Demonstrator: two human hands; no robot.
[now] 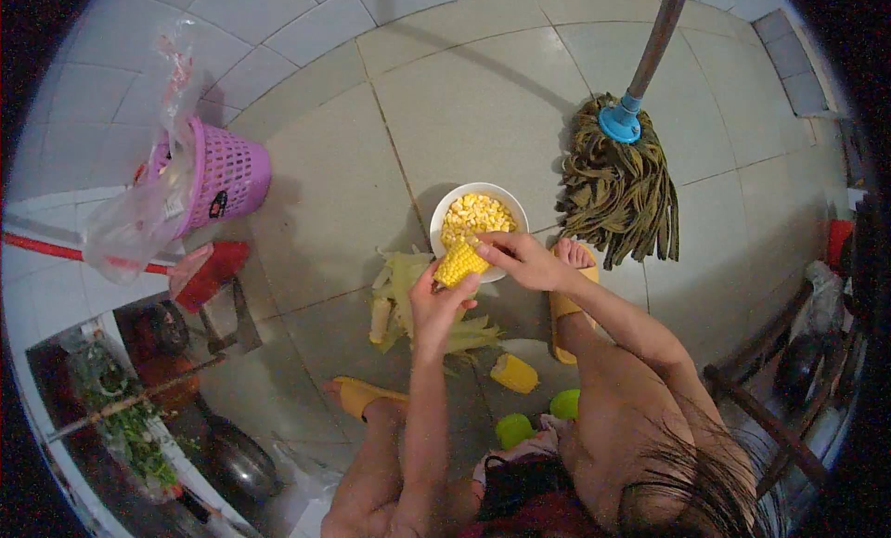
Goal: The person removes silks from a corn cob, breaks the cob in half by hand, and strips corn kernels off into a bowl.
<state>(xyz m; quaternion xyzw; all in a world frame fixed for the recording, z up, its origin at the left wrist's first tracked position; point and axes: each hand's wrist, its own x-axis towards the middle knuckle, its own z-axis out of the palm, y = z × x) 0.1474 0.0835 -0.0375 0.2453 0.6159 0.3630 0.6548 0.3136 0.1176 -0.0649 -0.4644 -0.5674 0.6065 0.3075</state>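
Note:
A piece of yellow corn cob is in my left hand, its fingers wrapped round the cob's lower side. My right hand touches the cob's upper right side with thumb and fingers bent together. Just beyond both hands a white bowl sits on the floor, holding loose corn kernels. The cob is over the bowl's near edge. Green husks lie on the floor to the left of my hands. Another piece of corn lies on the floor nearer to me.
A mop stands at the upper right. A purple basket with a plastic bag is at the left, near a red dustpan. Greens lie on a shelf at lower left. My feet in yellow slippers flank the husks.

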